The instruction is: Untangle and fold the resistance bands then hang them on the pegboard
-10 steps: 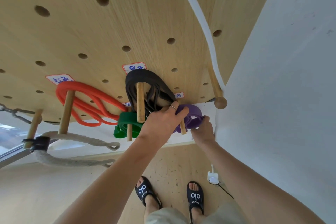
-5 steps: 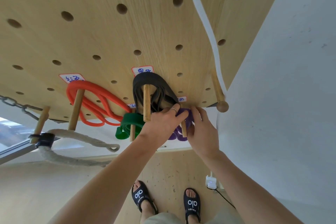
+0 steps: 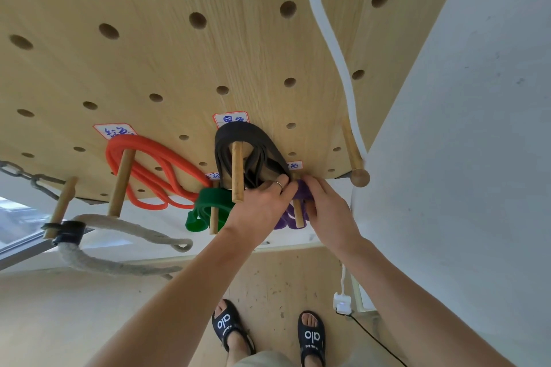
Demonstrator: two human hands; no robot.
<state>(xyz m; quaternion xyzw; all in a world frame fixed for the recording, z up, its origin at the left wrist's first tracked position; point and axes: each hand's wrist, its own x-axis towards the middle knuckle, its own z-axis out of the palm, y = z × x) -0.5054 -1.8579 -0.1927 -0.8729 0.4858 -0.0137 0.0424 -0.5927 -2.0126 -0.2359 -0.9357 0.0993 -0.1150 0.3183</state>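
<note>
Three bands already hang folded on the wooden pegboard (image 3: 244, 48): the orange band (image 3: 149, 170) loops over its peg under a handwritten label (image 3: 115, 130), the black band (image 3: 247, 152) drapes over the middle peg (image 3: 237, 174), and the green band (image 3: 208, 208) sits bunched on a short lower peg. One is left, by the look of it: the purple band (image 3: 293, 214), gathered around the lowest peg (image 3: 297, 213) near the board's bottom edge, between your two hands. Your left hand (image 3: 261, 211), a ring on one finger, has its fingers curled in at the top of the purple band, close against the lower folds of the black one; it appears to pinch the purple loop, though the contact itself is partly hidden. Your right hand (image 3: 329, 211) closes on the band's right side, fingers bent toward the peg. Judgement: you are near the end, seating and tidying the last band. What remains is to settle the purple folds fully on the peg and let go. A thick rope (image 3: 119, 265) and a chain (image 3: 26, 177) hang at far left, untouched; a white cord (image 3: 331, 39) runs down the board's right side.
</note>
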